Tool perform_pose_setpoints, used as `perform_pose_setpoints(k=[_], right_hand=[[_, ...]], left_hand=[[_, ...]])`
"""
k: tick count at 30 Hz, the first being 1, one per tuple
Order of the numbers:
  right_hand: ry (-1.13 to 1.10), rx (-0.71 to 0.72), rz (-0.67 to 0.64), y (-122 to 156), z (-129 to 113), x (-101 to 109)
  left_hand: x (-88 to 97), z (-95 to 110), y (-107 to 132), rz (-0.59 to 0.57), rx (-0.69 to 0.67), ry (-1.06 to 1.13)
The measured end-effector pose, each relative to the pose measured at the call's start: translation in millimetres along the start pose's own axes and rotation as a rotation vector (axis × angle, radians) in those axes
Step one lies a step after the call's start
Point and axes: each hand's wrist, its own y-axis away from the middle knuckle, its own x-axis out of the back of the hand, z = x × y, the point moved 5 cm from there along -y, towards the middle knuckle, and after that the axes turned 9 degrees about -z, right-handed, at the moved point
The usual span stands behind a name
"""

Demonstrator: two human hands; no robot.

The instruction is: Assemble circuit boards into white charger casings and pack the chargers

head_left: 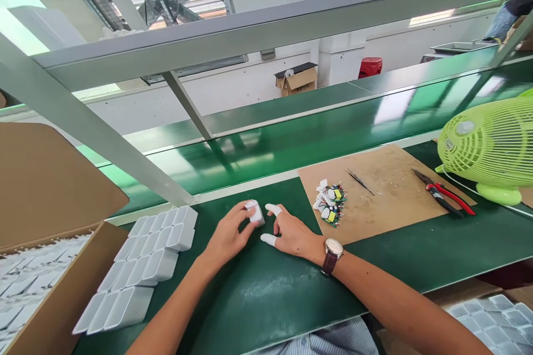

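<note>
My left hand (233, 230) grips a small white plastic housing (255, 213) between thumb and fingers, just above the green table top. To its right is my right hand (287, 230), its thumb and index finger apart in white finger cots, not touching the housing. Farther right, several small circuit boards (333, 202) with yellow and white parts lie in a pile on a brown board (387, 194). Left of my hands, rows of open white plastic cases (145, 255) stand on the table.
A cardboard box (62, 294) of white parts stands at the left. Tweezers (360, 182) and red-black pliers (443, 193) lie on the brown board. A green fan (491, 144) is at the right, and more white cases (491, 321) sit low at the lower right. Behind runs a green conveyor (291, 136).
</note>
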Motion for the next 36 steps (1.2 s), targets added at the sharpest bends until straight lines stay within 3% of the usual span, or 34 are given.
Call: perform_pose_setpoints(k=[2, 4, 7, 13, 17, 21, 24, 26, 29, 33, 36], right_hand=[[0.156, 0.079, -0.001, 1, -7, 2], [0.295, 0.222, -0.041, 2, -13, -1], [0.43, 0.357, -0.091, 3, -16, -6], [0.537, 0.378, -0.106, 2, -16, -7], [0.581, 0.388, -0.114, 0, -16, -5], [0.608, 0.402, -0.124, 1, -17, -5], [0.614, 0.407, -0.118, 3, -18, -3], [0.617, 0.42, -0.114, 4, -19, -3], [0.621, 0.445, -0.124, 8, -21, -6], [0.617, 0.437, -0.143, 16, -21, -13], [0.638, 0.427, -0.178, 21, -17, -20]], left_hand=[[1.8, -16, -20, 0.068, 0.085, 0.037], [-3.3, -21, -44, 0.056, 0.115, 0.11], [-20.6, -9, -79, -0.013, 0.065, 0.178], [-59.6, 10, -131, -0.057, -0.016, 0.232], [-71.0, 6, -151, -0.057, -0.009, 0.264], [-65.3, 10, -146, -0.075, 0.007, 0.279], [-42.6, 17, -123, -0.074, 0.02, 0.221], [-15.1, 18, -101, -0.034, 0.033, 0.158], [44.9, 12, -62, 0.099, 0.091, 0.049], [136.6, 4, -1, 0.346, 0.289, -0.145], [179.7, 3, 47, 0.444, 0.412, -0.247]])
